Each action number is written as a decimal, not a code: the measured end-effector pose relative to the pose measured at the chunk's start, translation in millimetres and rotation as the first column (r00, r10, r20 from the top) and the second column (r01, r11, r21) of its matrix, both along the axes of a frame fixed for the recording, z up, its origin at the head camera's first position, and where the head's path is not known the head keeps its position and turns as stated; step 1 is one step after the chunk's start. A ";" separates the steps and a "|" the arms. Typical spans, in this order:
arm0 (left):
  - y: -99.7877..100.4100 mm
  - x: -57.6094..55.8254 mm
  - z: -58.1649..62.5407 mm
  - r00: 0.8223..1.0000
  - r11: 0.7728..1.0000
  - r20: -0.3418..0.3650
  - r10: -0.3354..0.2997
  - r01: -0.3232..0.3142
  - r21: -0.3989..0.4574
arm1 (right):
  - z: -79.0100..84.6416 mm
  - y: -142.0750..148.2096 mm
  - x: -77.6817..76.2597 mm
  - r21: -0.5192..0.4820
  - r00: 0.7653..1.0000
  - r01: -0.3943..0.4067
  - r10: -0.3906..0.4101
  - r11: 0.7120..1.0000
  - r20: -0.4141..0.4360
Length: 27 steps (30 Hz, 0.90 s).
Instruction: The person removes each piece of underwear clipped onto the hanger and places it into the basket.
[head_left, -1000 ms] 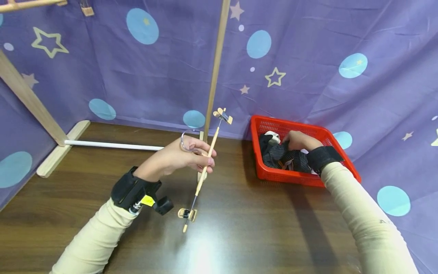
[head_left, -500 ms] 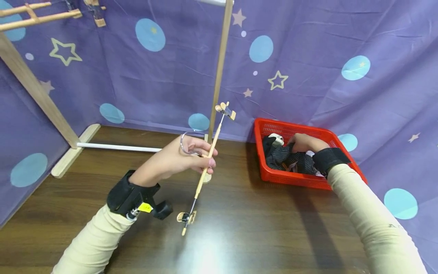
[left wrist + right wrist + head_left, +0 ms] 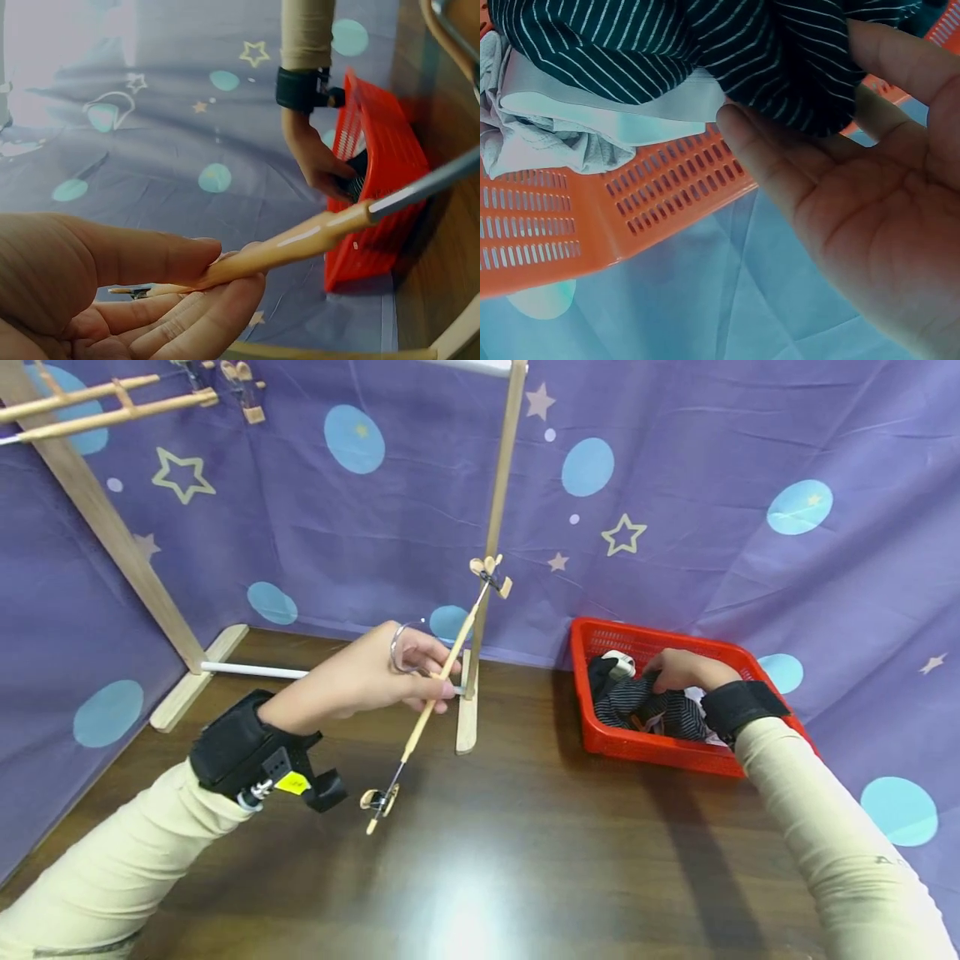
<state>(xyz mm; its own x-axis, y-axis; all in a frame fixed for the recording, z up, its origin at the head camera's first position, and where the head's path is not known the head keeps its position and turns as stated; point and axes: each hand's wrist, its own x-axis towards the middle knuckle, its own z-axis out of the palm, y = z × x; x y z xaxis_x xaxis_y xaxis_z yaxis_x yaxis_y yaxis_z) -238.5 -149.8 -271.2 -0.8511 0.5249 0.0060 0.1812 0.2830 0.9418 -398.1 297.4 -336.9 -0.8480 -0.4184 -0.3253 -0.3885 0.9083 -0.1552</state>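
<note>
In the head view my left hand (image 3: pixel 378 672) pinches the wooden bar of a clip hanger (image 3: pixel 417 727) between thumb and fingers, above the tabletop. The hanger slants, one clip (image 3: pixel 380 800) low and near, the other (image 3: pixel 491 578) high and far. Its curved metal hook (image 3: pixel 394 647) arches over the hand. At the right, my right hand (image 3: pixel 686 668) reaches into a red plastic basket (image 3: pixel 660 750) and grips a dark striped garment (image 3: pixel 765 60). The right wrist view has the thumb and fingers around a fold of this cloth. White and pale grey cloth (image 3: pixel 562 112) lies beneath it.
A rack with wooden posts (image 3: pixel 501 477) and a white lower bar (image 3: pixel 255 670) stands behind my left hand. More clip hangers (image 3: pixel 127 412) hang at the upper left. A patterned purple curtain (image 3: pixel 420 518) backs the brown tabletop (image 3: pixel 570 852).
My left hand has carried the hanger leftward, away from the basket, with its lower clip rising. My right hand stays on the striped garment in the basket. The head view has shifted left.
</note>
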 end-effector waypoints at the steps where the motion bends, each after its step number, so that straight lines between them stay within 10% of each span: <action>1: -1.1 0.6 3.4 1.000 1.000 -0.012 0.002 -0.003 -0.013 | 1.3 0.0 -0.1 -0.002 1.000 -0.013 0.013 1.000 -0.002; 17: -26.0 -4.7 44.4 0.986 0.959 -0.106 0.129 -0.151 -0.239 | 24.9 -38.0 7.5 -0.104 0.991 0.037 -0.050 0.994 -0.121; 27: -55.2 -14.7 60.6 0.949 0.864 -0.169 0.267 -0.314 -0.393 | 46.8 -89.4 14.2 -0.336 0.970 -0.045 -0.039 0.941 -0.240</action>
<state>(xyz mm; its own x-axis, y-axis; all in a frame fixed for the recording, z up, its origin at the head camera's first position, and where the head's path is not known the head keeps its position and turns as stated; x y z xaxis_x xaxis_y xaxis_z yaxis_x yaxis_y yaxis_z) -253.2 -205.0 -210.6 -0.9718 0.2290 -0.0568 0.1222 0.6943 0.7093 -384.0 208.0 -290.1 -0.8814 -0.4699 0.0481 -0.4550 0.8173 -0.3535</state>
